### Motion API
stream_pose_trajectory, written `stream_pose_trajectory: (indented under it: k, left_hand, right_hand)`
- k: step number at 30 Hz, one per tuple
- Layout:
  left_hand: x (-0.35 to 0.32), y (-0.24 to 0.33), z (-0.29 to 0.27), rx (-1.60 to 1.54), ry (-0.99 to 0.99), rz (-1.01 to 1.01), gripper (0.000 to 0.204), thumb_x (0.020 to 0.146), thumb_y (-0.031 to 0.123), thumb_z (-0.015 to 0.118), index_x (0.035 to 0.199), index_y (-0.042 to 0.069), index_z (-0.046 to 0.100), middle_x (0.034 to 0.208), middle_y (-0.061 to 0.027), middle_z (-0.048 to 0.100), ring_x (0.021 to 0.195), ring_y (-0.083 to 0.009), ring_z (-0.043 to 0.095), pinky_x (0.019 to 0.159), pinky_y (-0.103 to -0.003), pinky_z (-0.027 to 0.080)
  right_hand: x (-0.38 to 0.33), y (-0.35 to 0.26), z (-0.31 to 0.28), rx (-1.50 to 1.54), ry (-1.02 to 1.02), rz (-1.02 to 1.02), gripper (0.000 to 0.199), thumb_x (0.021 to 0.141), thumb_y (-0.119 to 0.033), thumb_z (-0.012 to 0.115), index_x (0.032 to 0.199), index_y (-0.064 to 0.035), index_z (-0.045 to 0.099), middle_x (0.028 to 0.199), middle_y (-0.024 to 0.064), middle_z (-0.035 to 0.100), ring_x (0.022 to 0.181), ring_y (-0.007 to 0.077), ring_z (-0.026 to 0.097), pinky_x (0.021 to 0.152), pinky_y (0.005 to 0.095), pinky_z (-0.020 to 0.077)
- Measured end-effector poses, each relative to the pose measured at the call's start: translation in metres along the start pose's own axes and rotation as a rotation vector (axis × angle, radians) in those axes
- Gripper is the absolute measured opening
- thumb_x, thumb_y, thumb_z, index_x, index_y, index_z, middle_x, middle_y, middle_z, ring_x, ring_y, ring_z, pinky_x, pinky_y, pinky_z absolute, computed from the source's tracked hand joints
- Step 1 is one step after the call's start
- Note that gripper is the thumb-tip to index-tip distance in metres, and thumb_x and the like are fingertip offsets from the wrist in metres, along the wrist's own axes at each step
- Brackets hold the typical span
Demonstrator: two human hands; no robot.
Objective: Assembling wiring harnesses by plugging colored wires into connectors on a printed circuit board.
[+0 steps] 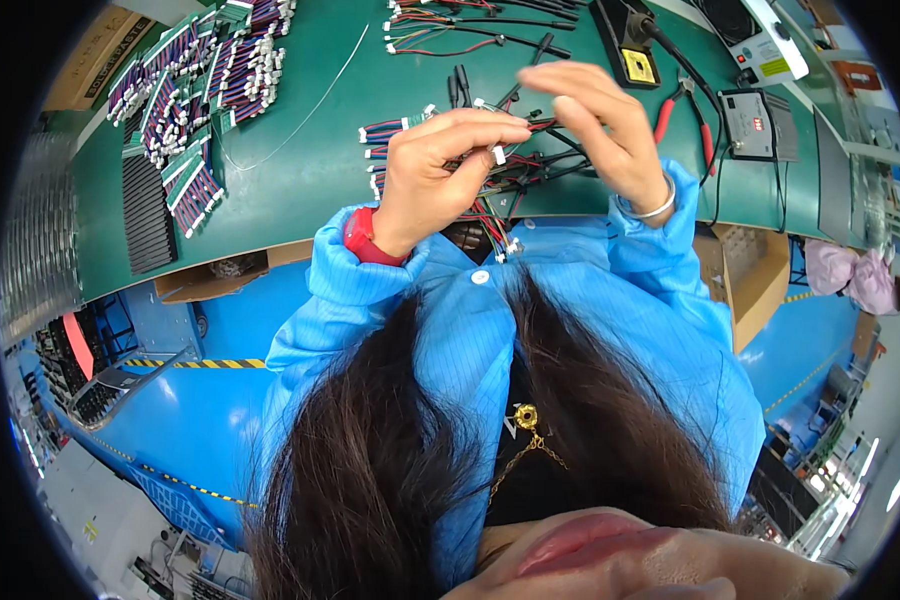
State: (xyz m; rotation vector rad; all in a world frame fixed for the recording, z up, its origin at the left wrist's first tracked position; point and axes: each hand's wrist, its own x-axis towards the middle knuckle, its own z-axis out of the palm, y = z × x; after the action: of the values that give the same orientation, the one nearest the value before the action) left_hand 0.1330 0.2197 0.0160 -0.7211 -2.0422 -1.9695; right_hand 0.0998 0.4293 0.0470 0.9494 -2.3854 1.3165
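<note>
My left hand [442, 172] is closed in a pinch on a wire harness, with a white connector [499, 155] showing just below the fingertips. Thin red and black wires [542, 125] run from that pinch toward the right. There my right hand [610, 130] is raised, fingers stretched out and thumb apart, with no held thing visible between them. More wire harnesses [530, 172] with black sleeves lie under and between both hands. Small green boards with wires and white plugs [378, 152] stick out beside my left hand. Some wire ends with white plugs [508, 248] hang over the table's near edge.
Bundles of wired boards [195, 185] pile up at the left, beside a black ribbed tray [148, 215]. Sleeved cables [490, 22] lie at the back. To the right are a soldering iron stand [625, 45], red-handled cutters [685, 110] and a grey box with a display [755, 125].
</note>
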Motion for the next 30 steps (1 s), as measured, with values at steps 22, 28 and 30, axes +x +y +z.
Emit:
stream_pose_trajectory:
  k: [22,28,30]
  left_hand:
    - [-0.020,-0.002,0.006,-0.352,0.397,-0.322,0.042,0.078,-0.010,0.069,0.115,0.002,0.055,0.090,-0.0126,0.067,0.082,-0.0153,0.067,0.071,-0.021,0.055]
    - [-0.021,-0.001,0.003,-0.398,0.382,-0.401,0.038,0.078,-0.010,0.069,0.113,0.000,0.056,0.091,-0.0122,0.067,0.083,-0.0155,0.067,0.070,-0.020,0.054]
    - [-0.023,-0.004,0.002,-0.440,0.367,-0.460,0.037,0.080,-0.009,0.068,0.114,0.000,0.056,0.092,-0.0125,0.067,0.084,-0.0164,0.068,0.069,-0.020,0.054]
  right_hand:
    - [0.007,0.004,0.029,0.481,-0.268,0.364,0.017,0.086,-0.011,0.071,0.099,-0.0007,0.072,0.083,0.0031,0.067,0.073,0.0090,0.057,0.066,0.0194,0.0444]
    - [0.007,0.001,0.030,0.455,-0.244,0.422,0.016,0.086,-0.012,0.071,0.098,-0.0009,0.072,0.081,0.0031,0.066,0.074,0.0082,0.056,0.066,0.0185,0.0435]
    - [0.007,0.000,0.030,0.470,-0.232,0.489,0.017,0.086,-0.013,0.071,0.099,-0.0016,0.072,0.084,0.0038,0.067,0.075,0.0089,0.056,0.068,0.0190,0.0438]
